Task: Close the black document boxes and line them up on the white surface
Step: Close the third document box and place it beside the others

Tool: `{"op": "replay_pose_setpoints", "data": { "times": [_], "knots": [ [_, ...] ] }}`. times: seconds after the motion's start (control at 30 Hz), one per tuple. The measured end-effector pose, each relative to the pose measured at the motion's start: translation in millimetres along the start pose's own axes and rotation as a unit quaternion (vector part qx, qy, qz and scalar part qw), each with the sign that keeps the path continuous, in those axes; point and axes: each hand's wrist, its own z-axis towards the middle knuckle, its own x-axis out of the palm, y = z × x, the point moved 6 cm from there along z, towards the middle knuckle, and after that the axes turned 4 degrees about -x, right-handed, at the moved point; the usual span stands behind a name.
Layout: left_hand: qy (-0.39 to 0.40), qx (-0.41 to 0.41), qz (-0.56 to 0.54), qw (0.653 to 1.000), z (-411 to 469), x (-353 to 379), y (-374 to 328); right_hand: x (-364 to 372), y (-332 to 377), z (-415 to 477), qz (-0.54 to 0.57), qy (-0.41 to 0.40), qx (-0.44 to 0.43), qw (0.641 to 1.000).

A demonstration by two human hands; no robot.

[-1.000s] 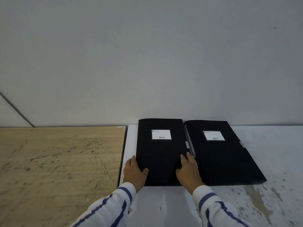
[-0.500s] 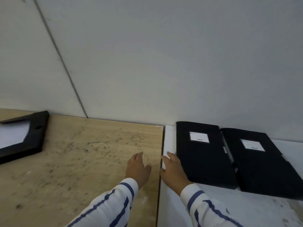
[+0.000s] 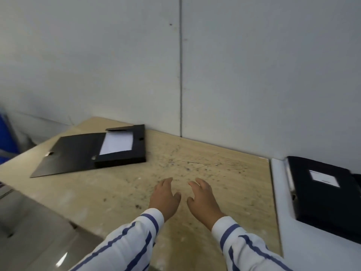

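An open black document box [image 3: 121, 151] lies on the wooden table [image 3: 205, 173] at the far left by the wall, its lid [image 3: 66, 155] folded flat to the left and white paper showing inside. A closed black document box [image 3: 324, 194] with a white label rests on the white surface [image 3: 281, 192] at the right edge. My left hand [image 3: 165, 198] and my right hand [image 3: 204, 200] hover side by side over the bare wood in the middle, fingers apart, holding nothing, well short of the open box.
A grey panelled wall [image 3: 234, 75] runs behind both surfaces. The wooden table's left front edge drops to a grey floor [image 3: 29, 231]. Something blue [image 3: 5, 133] shows at the far left edge.
Both hands have left the closed box and moved left over the wooden table. The view swung left, bringing the open box fully into sight and pushing the closed boxes to the right edge.
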Motion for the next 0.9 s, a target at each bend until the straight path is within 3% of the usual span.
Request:
{"op": "replay_pose_setpoints", "data": {
  "times": [0.37, 0.67, 0.9],
  "knots": [
    [-0.078, -0.095, -0.032, 0.992, 27, -124, 134, 94, 144, 57, -0.002, 0.060, -0.110, 0.992],
    [-0.082, -0.178, -0.078, 0.978, 102, -154, 199, 157, 189, 145, 0.001, 0.102, -0.138, 0.985],
    [-0.095, -0.271, -0.165, 0.943, 160, -168, 241, 194, 202, 214, -0.028, 0.158, -0.147, 0.976]
  ]
}}
